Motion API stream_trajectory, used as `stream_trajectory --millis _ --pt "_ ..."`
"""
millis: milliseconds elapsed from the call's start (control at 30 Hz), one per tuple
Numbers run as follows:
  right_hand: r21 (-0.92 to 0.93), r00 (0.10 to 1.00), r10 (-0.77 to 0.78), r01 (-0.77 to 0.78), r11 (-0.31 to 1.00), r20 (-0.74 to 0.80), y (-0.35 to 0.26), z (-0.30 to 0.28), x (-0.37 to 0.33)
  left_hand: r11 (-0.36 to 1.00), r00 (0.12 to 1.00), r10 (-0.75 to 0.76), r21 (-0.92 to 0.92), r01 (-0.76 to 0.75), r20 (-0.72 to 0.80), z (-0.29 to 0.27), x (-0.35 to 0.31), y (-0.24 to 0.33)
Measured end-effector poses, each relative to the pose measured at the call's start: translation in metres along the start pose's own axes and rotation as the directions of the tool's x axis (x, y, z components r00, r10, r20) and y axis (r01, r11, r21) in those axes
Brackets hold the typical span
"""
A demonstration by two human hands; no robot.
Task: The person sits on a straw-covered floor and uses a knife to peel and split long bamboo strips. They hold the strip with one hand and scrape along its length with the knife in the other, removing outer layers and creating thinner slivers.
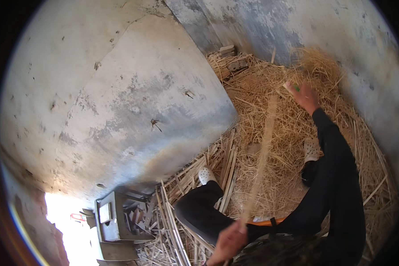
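My left hand [230,239], low in the view near my lap, is closed round a long, pale bamboo-like strip [262,162]. The strip is smeared by motion and slants up and away, its far end near my right hand. My right hand [305,96] is stretched out over the shavings at the upper right. Its fingers are closed on a small pale and green object [290,86], whose kind I cannot make out. Whether that object touches the strip is unclear. Something orange [265,222] lies across by my lap, partly hidden.
Curly straw-coloured shavings [292,133] cover the floor between my feet, heaped against the wall [270,26]. Long split strips [228,170] lie by my left shoe [205,174]. A metal box-like cabinet [113,221] stands at the lower left, beside a bright opening [73,230]. Bricks [235,64] sit at the back.
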State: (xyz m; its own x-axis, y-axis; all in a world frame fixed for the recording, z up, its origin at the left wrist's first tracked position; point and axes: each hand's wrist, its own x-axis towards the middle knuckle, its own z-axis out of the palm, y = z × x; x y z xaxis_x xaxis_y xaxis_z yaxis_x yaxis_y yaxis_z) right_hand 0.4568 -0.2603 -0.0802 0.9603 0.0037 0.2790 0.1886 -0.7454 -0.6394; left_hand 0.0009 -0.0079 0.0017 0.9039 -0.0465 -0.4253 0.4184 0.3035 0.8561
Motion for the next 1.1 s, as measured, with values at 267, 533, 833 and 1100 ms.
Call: stream_trajectory --millis 267,533,833,1100 --pt "0.173 0.691 -0.7 0.678 0.714 0.179 -0.12 0.026 -0.164 0.892 0.999 0.036 -0.451 -0.027 0.012 -0.01 0.059 0.025" --pt "0.183 0.631 -0.769 0.748 0.639 0.104 -0.13 0.027 -0.178 0.685 0.994 0.002 -0.724 0.078 0.109 -0.006 0.065 0.015" --pt "0.231 0.613 -0.762 0.726 0.648 0.211 -0.136 0.024 -0.187 0.655 0.981 0.09 -0.752 0.072 0.172 -0.016 0.067 0.013" --pt "0.135 0.621 -0.733 0.73 0.67 0.277 -0.133 0.022 -0.185 0.808 0.995 -0.057 -0.582 0.094 0.081 -0.008 0.067 0.004"
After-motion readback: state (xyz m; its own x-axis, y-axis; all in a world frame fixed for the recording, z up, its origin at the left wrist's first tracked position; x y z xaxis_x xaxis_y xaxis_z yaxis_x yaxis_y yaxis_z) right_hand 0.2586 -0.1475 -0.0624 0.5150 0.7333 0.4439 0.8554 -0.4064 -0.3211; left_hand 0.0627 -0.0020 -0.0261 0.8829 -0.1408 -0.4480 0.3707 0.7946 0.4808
